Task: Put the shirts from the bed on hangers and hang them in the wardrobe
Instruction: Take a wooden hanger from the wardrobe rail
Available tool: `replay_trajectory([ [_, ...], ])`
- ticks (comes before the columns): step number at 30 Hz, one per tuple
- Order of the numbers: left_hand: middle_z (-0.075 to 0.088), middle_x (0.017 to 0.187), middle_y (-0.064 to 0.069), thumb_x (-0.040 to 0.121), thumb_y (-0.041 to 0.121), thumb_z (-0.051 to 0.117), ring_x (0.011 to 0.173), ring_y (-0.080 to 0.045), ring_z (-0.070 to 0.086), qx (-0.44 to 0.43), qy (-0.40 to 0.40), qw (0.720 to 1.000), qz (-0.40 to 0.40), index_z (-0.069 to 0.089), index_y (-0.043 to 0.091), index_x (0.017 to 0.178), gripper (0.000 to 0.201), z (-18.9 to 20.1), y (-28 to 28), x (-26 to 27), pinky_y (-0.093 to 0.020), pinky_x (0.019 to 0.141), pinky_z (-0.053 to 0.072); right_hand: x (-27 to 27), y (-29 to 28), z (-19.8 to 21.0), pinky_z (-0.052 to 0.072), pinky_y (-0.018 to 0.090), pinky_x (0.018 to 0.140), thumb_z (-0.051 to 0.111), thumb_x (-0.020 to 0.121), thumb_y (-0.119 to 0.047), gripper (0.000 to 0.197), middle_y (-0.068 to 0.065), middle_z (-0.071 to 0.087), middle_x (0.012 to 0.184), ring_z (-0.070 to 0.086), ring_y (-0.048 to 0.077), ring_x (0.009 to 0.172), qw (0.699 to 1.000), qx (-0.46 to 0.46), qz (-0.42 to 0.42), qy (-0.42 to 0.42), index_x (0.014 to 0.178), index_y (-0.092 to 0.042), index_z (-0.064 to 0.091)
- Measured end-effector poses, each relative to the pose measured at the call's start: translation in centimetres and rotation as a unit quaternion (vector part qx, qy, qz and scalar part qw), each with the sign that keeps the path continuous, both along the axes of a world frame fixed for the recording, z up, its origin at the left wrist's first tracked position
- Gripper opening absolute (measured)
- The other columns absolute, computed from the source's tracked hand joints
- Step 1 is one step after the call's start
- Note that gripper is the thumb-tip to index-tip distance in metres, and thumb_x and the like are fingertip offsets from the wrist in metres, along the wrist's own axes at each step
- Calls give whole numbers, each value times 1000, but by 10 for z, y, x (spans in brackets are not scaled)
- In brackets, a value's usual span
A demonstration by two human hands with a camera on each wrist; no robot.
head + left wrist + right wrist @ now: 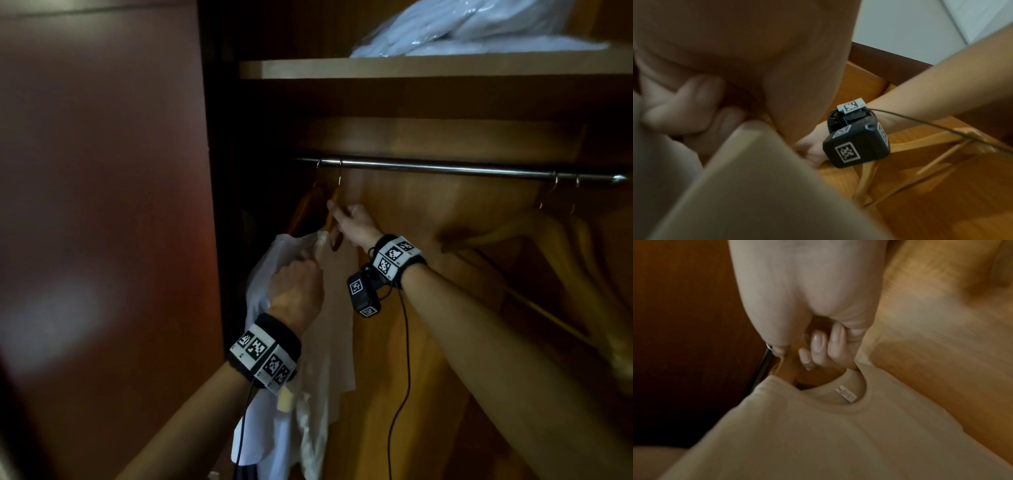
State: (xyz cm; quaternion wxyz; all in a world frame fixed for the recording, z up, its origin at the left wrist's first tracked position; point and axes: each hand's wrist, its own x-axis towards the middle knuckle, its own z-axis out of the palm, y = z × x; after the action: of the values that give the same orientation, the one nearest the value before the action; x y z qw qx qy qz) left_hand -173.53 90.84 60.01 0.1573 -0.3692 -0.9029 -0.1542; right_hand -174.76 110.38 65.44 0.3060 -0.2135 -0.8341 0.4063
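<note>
Two hangers: both hook on the rail (445,168) at its left end, inside the wardrobe (428,68).
Shirts: a white shirt (270,260) and a cream shirt (838,426) hang there. The cream one looks almost done.
Left to do: let go of it. The bed is not in view, so I cannot tell how many shirts are left.
Spare hangers: more bare wood ones (534,233) hang at the right end of the rail.
Right hand (356,222): its grip is curled round the top of the cream shirt's hanger (789,369).
Left hand (298,287): its grip pinches the cream cloth near the shoulder.
Room: dim. A shelf (411,66) above the rail holds a bag (479,27) of pale cloth. A dark red door (102,205) is on the left.
</note>
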Motion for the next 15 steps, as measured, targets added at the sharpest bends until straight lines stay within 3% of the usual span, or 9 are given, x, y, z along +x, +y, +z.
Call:
replay_trajectory([
  [2,53,143,-16,106,19,47,127,-31,58,-3,-7,1000,1,33,9,155,53,-2,1,2,-41,99,49,2,-1,0,39,17,46,49,105,-60,47,-3,60,74,55,3,51,1000,-5,5,-10,109,-14,56],
  [4,42,150,-16,101,17,53,134,-33,48,13,31,999,3,22,12,160,67,-7,3,5,-43,105,45,3,1,0,38,21,54,50,102,-66,50,-5,59,84,53,5,64,1000,-8,15,-12,120,-19,52],
  [6,41,149,-17,97,14,58,134,-33,47,23,52,998,28,24,13,157,69,-6,3,10,-43,104,45,11,0,-2,36,20,54,52,102,-64,47,-8,56,86,51,2,65,1000,0,18,-17,119,-21,52],
  [9,44,149,-19,99,13,54,134,-33,48,14,60,997,42,26,10,155,62,0,3,17,-42,104,45,34,1,-5,38,12,45,53,109,-45,37,-9,60,68,54,-2,51,999,10,34,-23,99,-12,67],
  [15,41,153,-16,96,6,58,138,-32,45,52,-3,997,53,30,9,155,65,8,-3,12,-43,101,47,23,-13,-11,40,23,57,62,98,-60,36,-10,69,69,61,7,67,999,31,20,-18,80,-31,71],
])
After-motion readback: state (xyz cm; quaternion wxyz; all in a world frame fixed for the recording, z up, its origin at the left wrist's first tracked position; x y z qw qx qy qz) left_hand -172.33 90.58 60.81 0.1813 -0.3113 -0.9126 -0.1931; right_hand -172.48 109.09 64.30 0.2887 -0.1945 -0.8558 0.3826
